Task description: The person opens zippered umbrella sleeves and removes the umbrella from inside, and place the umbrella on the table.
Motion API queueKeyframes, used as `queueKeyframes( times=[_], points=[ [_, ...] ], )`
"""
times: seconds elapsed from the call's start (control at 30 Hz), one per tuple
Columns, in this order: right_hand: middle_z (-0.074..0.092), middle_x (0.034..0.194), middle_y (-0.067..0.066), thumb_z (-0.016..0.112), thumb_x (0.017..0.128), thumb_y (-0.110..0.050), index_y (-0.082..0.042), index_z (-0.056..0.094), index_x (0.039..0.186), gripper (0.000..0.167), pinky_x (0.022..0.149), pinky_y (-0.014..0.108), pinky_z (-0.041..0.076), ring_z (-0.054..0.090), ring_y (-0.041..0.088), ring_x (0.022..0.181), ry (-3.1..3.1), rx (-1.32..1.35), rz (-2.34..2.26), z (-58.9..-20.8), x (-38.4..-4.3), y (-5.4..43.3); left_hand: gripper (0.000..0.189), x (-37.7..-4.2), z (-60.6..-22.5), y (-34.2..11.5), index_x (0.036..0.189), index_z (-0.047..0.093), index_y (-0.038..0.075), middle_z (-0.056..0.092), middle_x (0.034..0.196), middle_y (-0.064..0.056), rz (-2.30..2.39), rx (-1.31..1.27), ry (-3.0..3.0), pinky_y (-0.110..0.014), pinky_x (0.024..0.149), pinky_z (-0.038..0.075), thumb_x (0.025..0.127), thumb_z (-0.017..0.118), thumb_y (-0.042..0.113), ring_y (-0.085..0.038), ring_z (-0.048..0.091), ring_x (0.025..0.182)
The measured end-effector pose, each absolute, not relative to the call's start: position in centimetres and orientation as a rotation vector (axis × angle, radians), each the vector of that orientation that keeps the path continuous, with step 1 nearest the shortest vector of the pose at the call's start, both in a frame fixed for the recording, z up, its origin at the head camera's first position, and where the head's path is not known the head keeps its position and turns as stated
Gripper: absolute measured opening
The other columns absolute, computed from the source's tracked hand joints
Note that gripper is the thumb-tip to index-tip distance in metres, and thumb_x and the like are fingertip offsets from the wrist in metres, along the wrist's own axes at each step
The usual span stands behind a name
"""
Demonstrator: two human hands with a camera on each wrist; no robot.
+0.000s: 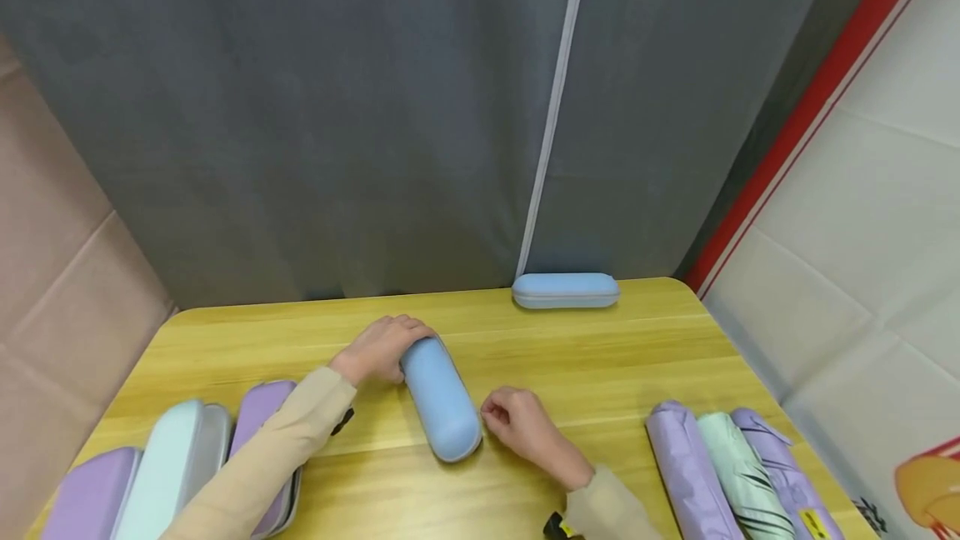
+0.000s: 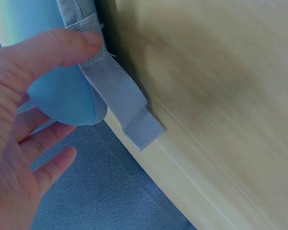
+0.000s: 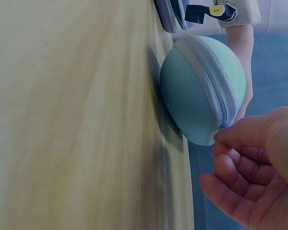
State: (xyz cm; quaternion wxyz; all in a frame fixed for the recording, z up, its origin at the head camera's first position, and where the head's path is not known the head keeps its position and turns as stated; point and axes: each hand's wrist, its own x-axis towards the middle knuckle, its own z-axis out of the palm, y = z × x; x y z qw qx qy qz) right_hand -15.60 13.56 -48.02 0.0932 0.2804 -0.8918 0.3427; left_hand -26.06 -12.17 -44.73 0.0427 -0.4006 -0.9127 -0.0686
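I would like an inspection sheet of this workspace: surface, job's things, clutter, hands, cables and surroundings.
Surface: yellow wood-grain table, rounded far corners.
Job's things: light-blue rounded zip case near the middle; grey ribbed fabric strap at its far end.
Clutter: two purple oblong cases and one mint oblong case at left; two rolled lilac fabric bundles and one rolled mint fabric bundle at right; second light-blue case by the far edge.
Left hand: grips the case's far end.
Right hand: pinches at the near end's zip.
Cables: nothing seen.
Surroundings: dark grey fabric backdrop; pale side walls.
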Motion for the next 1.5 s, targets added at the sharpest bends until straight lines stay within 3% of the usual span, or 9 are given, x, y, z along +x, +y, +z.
queueKeyframes(
  times=[0.37, 0.63, 0.9, 1.13, 1.5],
  points=[
    [0.058, 0.068, -0.004, 0.068, 0.078, 0.0, -0.008, 0.067, 0.074, 0.009, 0.053, 0.014, 0.042, 0.047, 0.0, 0.06, -2.642, 0.812, 0.871, -47.8, -14.2, 15.1, 0.067, -25.4, -44.6, -11.9, 0.118, 0.063, 0.012, 0.062, 0.113, -0.005, -0.233, -1.18, -2.793, -0.046, 0.089, 0.044, 0.055, 0.085, 0.015, -0.027, 0.058, 0.101],
    [0.062, 0.073, -0.001, 0.069, 0.079, 0.0, -0.006, 0.069, 0.078, 0.006, 0.06, 0.017, 0.048, 0.055, 0.005, 0.067, -2.626, 0.879, 0.793, -47.7, -13.3, 15.4, 0.067, -25.3, -44.6, -11.6, 0.115, 0.065, 0.011, 0.065, 0.109, -0.004, -0.271, -1.197, -2.797, -0.043, 0.087, 0.047, 0.052, 0.086, 0.014, -0.025, 0.06, 0.098],
    [0.064, 0.078, -0.002, 0.069, 0.081, -0.002, -0.008, 0.07, 0.082, 0.005, 0.065, 0.018, 0.05, 0.058, 0.006, 0.072, -2.621, 0.914, 0.801, -47.9, -13.4, 15.7, 0.067, -25.1, -44.7, -11.4, 0.117, 0.061, 0.01, 0.062, 0.116, -0.005, -0.265, -1.27, -2.765, -0.043, 0.09, 0.046, 0.054, 0.085, 0.009, -0.025, 0.058, 0.106],
    [0.063, 0.078, -0.003, 0.069, 0.082, -0.003, -0.009, 0.07, 0.082, 0.006, 0.065, 0.017, 0.049, 0.058, 0.006, 0.073, -2.62, 0.914, 0.809, -48.1, -13.3, 15.9, 0.069, -25.3, -44.5, -11.5, 0.118, 0.058, 0.011, 0.062, 0.116, -0.005, -0.293, -1.324, -2.785, -0.04, 0.083, 0.049, 0.055, 0.085, 0.009, -0.023, 0.058, 0.103],
    [0.062, 0.075, -0.004, 0.072, 0.077, 0.001, -0.01, 0.07, 0.079, 0.011, 0.063, 0.015, 0.048, 0.057, 0.006, 0.07, -2.514, 0.959, 0.752, -48.3, -13.0, 16.5, 0.065, -25.1, -44.0, -10.9, 0.112, 0.066, 0.011, 0.064, 0.11, -0.002, -0.27, -1.341, -2.793, -0.039, 0.082, 0.05, 0.051, 0.088, 0.014, -0.022, 0.059, 0.102]
  ],
)
